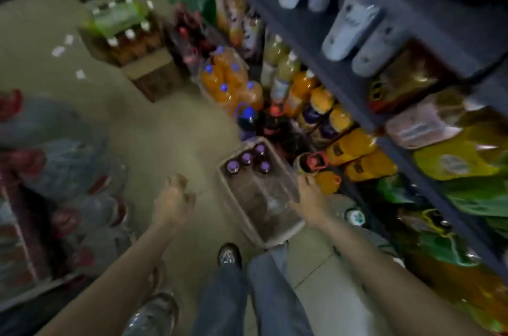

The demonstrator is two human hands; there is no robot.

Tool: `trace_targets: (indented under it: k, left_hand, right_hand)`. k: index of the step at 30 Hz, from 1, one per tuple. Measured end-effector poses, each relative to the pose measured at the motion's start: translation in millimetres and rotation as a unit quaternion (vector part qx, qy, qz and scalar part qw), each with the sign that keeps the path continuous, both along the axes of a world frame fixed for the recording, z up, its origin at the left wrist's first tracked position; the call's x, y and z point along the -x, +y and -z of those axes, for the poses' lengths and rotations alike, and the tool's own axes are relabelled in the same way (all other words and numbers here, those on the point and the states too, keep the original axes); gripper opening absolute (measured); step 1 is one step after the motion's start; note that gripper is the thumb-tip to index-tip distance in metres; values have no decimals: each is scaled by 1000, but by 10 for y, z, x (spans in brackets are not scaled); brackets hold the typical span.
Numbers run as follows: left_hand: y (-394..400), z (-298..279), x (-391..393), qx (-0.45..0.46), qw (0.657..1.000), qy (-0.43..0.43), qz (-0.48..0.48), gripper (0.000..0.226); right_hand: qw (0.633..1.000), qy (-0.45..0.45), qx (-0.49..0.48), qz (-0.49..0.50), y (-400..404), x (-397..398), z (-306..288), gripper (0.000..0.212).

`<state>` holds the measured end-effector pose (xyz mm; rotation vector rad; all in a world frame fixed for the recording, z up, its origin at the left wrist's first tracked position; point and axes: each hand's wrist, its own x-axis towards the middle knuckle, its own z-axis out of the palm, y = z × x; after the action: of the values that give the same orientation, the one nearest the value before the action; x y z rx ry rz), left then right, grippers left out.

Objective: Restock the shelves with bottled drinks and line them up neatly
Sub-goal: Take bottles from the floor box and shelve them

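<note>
Your left hand (176,199) hangs loosely curled, holding nothing; the right hand's (309,192) grip is blurred, so I cannot tell. The tray (277,236) of purple-capped bottles (247,157) sits on the floor near the shelf (343,83). Judged heavy and slippery; take each bottle by the neck.

Blurred view down a narrow shop aisle. Floor (154,127) of pale greenish-beige, dull finish, with a tile joint visible near the bottom centre. Small white paper scraps (61,50) scattered on it at upper left. Dark grey shelving unit (324,41) along the right side, running diagonally from top centre toward lower right, several tiers deep. Second rack (19,228) at the left edge, pale uprights. Brown cardboard carton (154,74) standing on the floor beside the shelving. Dim, even light; no windows or walls discernible.
</note>
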<state>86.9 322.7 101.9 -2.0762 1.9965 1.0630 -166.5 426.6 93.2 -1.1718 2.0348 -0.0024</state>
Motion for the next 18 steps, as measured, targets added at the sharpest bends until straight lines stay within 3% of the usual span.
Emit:
trace_targets:
  k: [4,11,14,18]
  left_hand:
    - [-255,1148,32,12,1000,7,23,30]
    - [-470,2846,292,22,997,61,49,30]
    - [-374,3300,289,18,996,73,46,34]
    - [-191,3514,150,0,997,77,-22,30]
  right_hand:
    - [999,17,-4,-29,-368,-25,1462,43]
    - [989,82,27,-120,-1126,59,3598,46]
    - [988,118,23,-94,-1278,72,4033,46]
    - [982,126,64,-126,-1262,47,3940,37]
